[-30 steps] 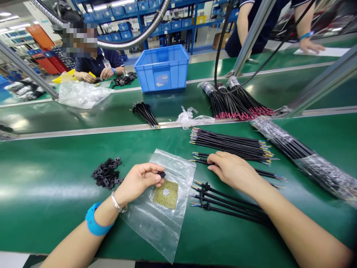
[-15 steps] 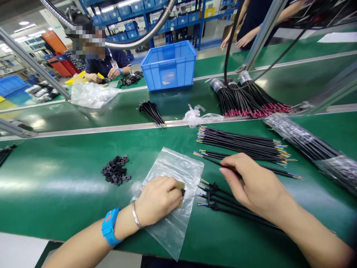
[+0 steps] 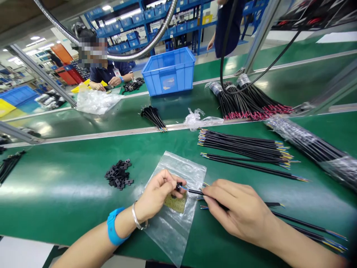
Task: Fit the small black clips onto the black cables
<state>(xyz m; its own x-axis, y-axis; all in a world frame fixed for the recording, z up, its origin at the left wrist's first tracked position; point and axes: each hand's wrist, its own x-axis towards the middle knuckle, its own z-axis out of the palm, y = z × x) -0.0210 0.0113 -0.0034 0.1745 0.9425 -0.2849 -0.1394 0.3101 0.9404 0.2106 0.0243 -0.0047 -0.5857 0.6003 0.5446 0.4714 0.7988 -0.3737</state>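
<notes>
My left hand pinches a small black plastic part above a clear zip bag. My right hand grips a black cable close to its end. The cable's thin coloured wires reach the black part, and I cannot tell whether they have entered it. A flat yellowish-brown piece lies on the bag under my left fingers. Several more cables lie beneath and beyond my right hand, partly hidden by it. To the left, flat black plastic pieces with holes form a loose pile.
Rows of black cables with bared wire ends lie behind my right hand. Further back are wrapped cable bundles, a blue bin, crumpled plastic and a metal ledge. A co-worker sits across the bench.
My left hand has risen off the bag with the black part in its fingers. My right hand has moved left and nearer me, bringing the cable's end to that part.
</notes>
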